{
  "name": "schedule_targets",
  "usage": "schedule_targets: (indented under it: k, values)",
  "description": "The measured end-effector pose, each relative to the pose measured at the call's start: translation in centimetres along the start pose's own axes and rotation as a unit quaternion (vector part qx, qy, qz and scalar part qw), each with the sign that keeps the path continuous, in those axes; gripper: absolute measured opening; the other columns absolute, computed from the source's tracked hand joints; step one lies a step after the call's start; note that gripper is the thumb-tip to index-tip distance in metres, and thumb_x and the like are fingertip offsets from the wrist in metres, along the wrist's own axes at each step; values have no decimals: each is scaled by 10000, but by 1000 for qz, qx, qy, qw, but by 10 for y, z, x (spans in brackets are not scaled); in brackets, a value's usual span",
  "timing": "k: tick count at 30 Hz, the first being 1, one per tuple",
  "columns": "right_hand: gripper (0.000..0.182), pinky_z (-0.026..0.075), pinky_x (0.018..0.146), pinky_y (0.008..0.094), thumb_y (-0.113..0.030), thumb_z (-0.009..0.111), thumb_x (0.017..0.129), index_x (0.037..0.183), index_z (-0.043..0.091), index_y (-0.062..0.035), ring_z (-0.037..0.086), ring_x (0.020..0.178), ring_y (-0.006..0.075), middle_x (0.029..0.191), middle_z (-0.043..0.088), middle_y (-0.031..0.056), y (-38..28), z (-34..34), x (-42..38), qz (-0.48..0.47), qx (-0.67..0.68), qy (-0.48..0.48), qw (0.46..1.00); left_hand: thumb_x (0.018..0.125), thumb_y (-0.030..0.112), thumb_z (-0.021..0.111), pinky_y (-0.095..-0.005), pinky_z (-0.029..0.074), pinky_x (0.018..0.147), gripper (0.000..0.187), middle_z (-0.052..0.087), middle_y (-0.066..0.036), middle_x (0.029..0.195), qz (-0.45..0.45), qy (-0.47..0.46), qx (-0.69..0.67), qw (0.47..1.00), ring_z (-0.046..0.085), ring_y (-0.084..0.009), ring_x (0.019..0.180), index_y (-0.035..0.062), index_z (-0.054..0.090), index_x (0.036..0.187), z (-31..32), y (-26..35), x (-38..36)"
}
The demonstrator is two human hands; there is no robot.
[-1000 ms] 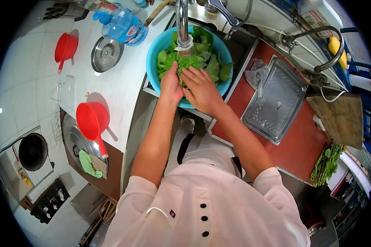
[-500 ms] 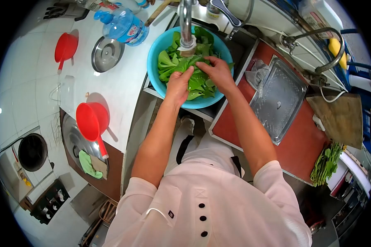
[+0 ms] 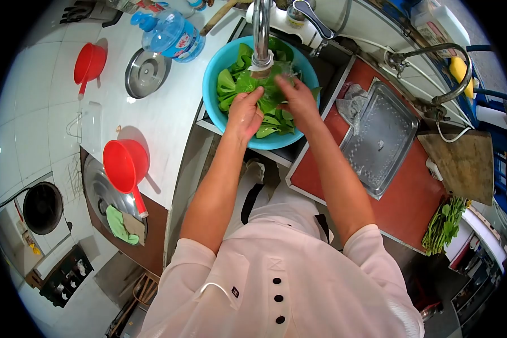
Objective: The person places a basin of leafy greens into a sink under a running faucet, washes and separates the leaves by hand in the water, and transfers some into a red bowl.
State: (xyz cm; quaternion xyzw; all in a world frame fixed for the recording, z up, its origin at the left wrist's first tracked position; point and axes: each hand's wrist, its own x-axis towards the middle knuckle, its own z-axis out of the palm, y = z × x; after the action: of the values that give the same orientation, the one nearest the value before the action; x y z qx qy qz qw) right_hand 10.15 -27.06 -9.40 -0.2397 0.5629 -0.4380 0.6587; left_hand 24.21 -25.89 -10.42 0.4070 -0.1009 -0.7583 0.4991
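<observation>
A turquoise basin [image 3: 209, 93] full of leafy greens [image 3: 268, 125] sits in the sink below the faucet [image 3: 261, 42]. Over the greens, my left hand [image 3: 244, 116] is closed, thumb against fingers, on a broad green leaf [image 3: 247, 84] right under the spout. My right hand [image 3: 299, 104] is at the other side of the same leaf, above the basin's right half. Motion smears its fingertips, so I cannot tell whether they grip the leaf.
Left on the white counter are red ladles [image 3: 124, 163], a steel lid [image 3: 147, 73] and a blue plastic bottle [image 3: 174, 36]. A metal tray [image 3: 380, 141] and a grey cloth [image 3: 352, 104] lie on the red surface to the right, with a bunch of greens [image 3: 446, 225] near its corner.
My right hand's fingers have moved slightly up and are now blurred. My left hand stays on the leaf, which has shifted beneath the spout.
</observation>
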Motion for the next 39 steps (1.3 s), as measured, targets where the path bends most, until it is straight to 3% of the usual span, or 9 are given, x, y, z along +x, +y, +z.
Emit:
schedule_targets:
  k: [2,5,13,15,16,18,33,35,39]
  values:
    - [291,501,594,245,-188,610,893,1120,597,-6,592,731,107,878,624,29,6,-1,2,-23,-75,-30,996,908,94,583,-348,521,821,182,650,-112,1027,65,38,14,997,632,-199,955,-27,598,1044,10,1,0]
    - [268,506,596,236,-219,603,904,1067,618,-7,605,747,118,885,637,40,14,-11,10,-11,10,-57,998,907,91,584,-346,519,826,177,657,-108,1007,26,47,20,998,638,-200,924,-22,604,1041,8,7,4]
    - [237,520,647,265,-218,613,899,1015,631,-12,622,732,153,888,654,52,-9,-1,-4,88,120,42,988,927,158,573,-317,527,728,152,670,-105,956,-5,70,-11,997,652,-182,803,13,618,931,4,-1,0]
    - [240,515,649,264,-224,621,893,1018,632,-20,621,721,155,869,653,44,14,-6,6,17,53,16,998,931,169,569,-310,525,711,164,670,-110,947,-8,52,-7,999,651,-177,790,15,618,904,-14,-8,3]
    - [243,510,650,263,-231,630,888,1022,634,-28,620,711,156,851,653,36,20,-7,9,-54,-14,-10,998,934,152,563,-321,522,766,166,663,-114,992,-34,24,50,998,649,-183,848,-3,614,968,-23,-8,7]
    - [243,499,633,255,-234,636,883,1025,634,-36,614,705,145,840,651,33,24,-12,14,-55,21,-11,998,936,134,557,-333,520,821,189,657,-118,1037,-59,-4,107,993,648,-189,906,-20,610,1032,-23,-6,7]
    - [263,505,571,259,-249,542,943,1063,614,-27,618,667,139,854,650,65,11,-37,3,17,94,10,995,920,43,536,-385,516,885,248,619,-168,1118,-28,5,63,998,632,-255,976,-84,548,1132,-9,14,-16]
    - [264,507,576,258,-245,534,946,1074,611,-28,621,672,144,871,653,75,13,-42,3,20,94,5,995,914,54,544,-372,510,841,195,642,-109,1064,-10,16,64,998,626,-216,949,-27,603,1082,-10,16,-21]
    - [261,497,673,263,-229,539,939,1090,621,-32,615,792,135,940,657,72,18,-39,2,0,69,32,997,908,84,559,-358,511,749,166,674,-96,935,16,67,98,993,641,-193,850,-36,632,996,-13,17,-29]
